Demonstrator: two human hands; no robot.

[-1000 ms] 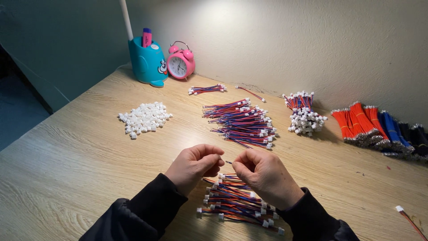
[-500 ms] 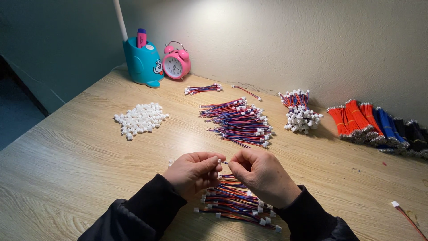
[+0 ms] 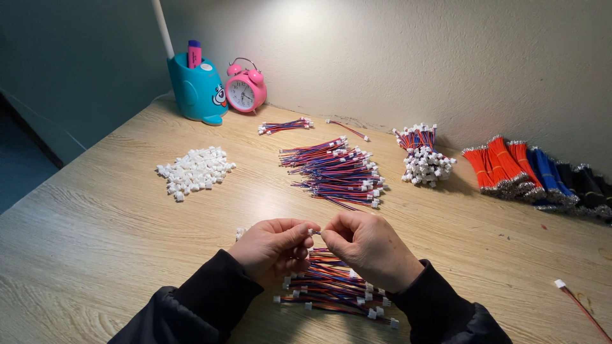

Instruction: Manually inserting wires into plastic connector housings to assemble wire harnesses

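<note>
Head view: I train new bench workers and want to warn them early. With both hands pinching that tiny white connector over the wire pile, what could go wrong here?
1. The small white connector sits only between the fingertips of the left hand and right hand; a slip could drop it into the wire pile beneath, where it would be hard to spot.
2. The sleeves rest near that pile, so an arm movement might scatter it.

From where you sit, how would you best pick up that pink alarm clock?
Probably by the thin handle arching over the two bells of the pink alarm clock, coming from above. It stands upright with its face forward, and the teal pen holder crowds its left side.
</note>
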